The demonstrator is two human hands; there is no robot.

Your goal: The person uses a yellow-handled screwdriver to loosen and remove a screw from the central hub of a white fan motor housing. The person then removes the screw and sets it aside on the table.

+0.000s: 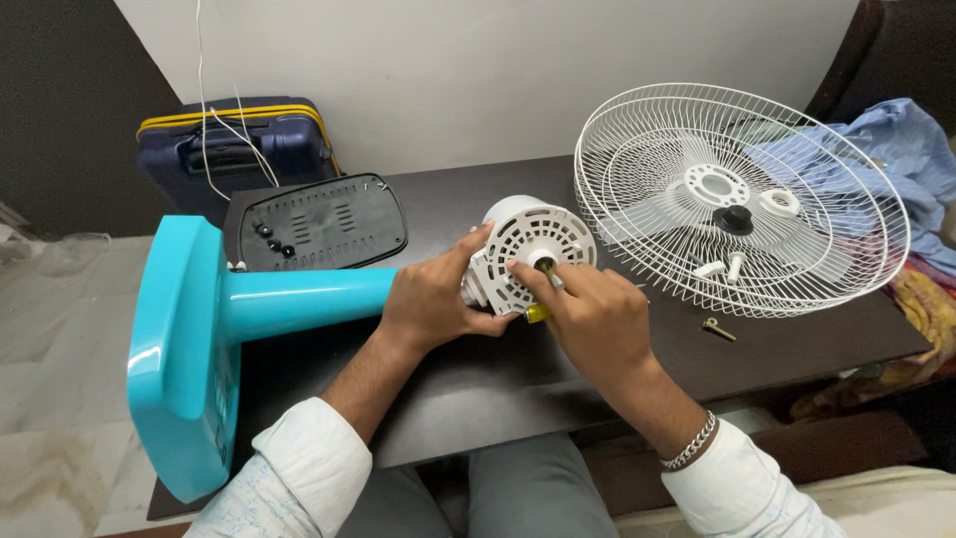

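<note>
Fan body: the turquoise stand (289, 299) lay flat across the dark surface (478, 379), so the white motor housing (528, 249) faced the person.
Left hand (430, 297): closed around the housing's neck, bracing it.
Right hand (588, 314): gripped a yellow-handled screwdriver (539, 311), fingertips at the shaft.
Set aside: wire guard (742, 199) holding loose knobs; black base plate (321, 221) behind.

White sleeves with a faint pale-blue pattern are worn rolled up on both forearms. A silver chain bracelet (691, 447) is seen just above the right sleeve's cuff. Grey trousers are worn.
</note>
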